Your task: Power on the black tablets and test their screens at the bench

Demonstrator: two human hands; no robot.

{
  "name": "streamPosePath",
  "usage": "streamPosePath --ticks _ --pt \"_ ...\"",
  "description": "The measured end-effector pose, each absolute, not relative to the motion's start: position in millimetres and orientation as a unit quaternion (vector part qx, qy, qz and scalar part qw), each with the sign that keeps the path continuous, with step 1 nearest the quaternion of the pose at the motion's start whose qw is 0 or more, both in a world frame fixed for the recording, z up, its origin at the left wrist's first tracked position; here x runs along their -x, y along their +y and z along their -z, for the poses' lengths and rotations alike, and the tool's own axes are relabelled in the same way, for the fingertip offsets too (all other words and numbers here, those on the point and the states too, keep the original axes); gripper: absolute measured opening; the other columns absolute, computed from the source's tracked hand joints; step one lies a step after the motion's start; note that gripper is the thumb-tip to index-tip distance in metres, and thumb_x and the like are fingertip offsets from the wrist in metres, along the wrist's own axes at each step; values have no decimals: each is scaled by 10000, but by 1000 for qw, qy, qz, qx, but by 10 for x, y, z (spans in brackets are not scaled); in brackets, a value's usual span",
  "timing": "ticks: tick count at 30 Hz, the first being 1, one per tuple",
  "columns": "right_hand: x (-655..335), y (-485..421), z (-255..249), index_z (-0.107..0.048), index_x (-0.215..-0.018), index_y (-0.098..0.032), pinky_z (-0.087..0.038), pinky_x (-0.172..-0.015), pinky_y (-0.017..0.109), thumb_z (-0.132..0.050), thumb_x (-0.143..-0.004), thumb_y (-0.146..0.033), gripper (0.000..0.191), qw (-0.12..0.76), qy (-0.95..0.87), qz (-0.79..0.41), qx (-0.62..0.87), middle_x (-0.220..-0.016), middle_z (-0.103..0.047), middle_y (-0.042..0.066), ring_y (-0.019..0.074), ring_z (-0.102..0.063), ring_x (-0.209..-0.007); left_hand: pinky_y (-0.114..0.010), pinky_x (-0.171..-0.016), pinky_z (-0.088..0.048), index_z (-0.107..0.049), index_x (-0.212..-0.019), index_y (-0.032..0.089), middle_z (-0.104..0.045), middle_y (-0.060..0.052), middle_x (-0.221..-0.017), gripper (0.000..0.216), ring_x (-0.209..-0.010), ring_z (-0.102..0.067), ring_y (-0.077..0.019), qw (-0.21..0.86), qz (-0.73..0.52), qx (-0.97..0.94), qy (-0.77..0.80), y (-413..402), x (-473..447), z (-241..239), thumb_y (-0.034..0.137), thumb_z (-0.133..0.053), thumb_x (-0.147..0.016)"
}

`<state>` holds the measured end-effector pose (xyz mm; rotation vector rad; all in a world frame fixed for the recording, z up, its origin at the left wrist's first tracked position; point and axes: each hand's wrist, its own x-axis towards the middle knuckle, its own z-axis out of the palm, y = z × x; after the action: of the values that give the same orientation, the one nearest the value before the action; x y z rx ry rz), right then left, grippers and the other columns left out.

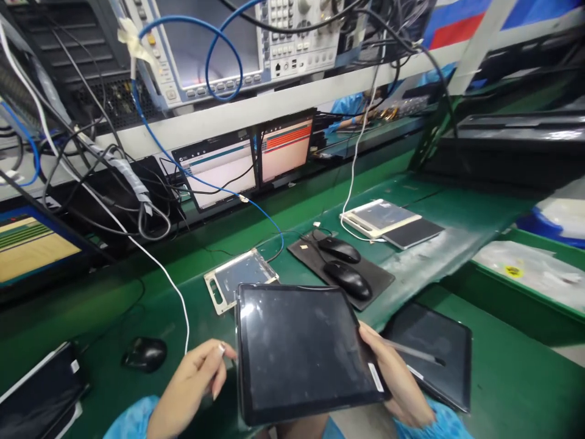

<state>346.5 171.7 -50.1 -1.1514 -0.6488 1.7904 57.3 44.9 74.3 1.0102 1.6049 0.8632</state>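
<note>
A black tablet (297, 350) with a dark screen is held low in the middle of the view. My right hand (395, 381) grips its right edge, fingers wrapped beneath it. My left hand (194, 378) sits at the tablet's left edge with fingers curled together, close to the end of a white cable (178, 299). Whether that hand pinches the cable's plug is hidden. Both sleeves are light blue.
On the green bench (503, 372) lie a second black tablet (434, 353), a metal frame plate (240, 277), two black mice on a mat (347, 271), another mouse (144, 353), and a white tray (379, 216). Monitors (222, 171), cables and test instruments stand behind.
</note>
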Motion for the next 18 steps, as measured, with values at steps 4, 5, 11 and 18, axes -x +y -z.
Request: streamPosePath --ticks 4,5,11,18 --pt "-3484 1732 526 -740 -1019 -234 -538 -903 437 -801 -614 -564 526 444 -266 -707 482 -1079 -730 51 343 -658 -1019 -254 -524 -268 -632 -957 145 -481 38 -541 560 -505 -338 -109 506 -364 -420 659 420 -615 -754 665 -439 -877" --pt "-3488 1740 533 -737 -1024 -231 -544 -891 438 -795 -617 -565 529 445 -267 -704 485 -1074 -732 53 343 -662 -1009 -254 -538 -290 -637 -960 143 -504 29 -554 556 -522 -370 -112 505 -370 -420 657 416 -629 -760 660 -451 -874" --pt "-3527 1757 597 -711 -1024 -227 -560 -856 457 -738 -665 -553 485 437 -298 -682 505 -1067 -734 57 355 -664 -1013 -255 -546 -368 -649 -840 134 -600 -23 -536 546 -528 -501 -139 546 -378 -394 635 366 -652 -820 672 -560 -802" --pt "-3511 1669 556 -678 -1053 -245 -553 -858 450 -740 -675 -549 489 424 -301 -686 509 -1100 -724 40 350 -656 -1034 -215 -522 -324 -607 -882 172 -610 -3 -689 434 -525 -380 -94 512 -408 -422 627 318 -620 -778 592 -497 -885"
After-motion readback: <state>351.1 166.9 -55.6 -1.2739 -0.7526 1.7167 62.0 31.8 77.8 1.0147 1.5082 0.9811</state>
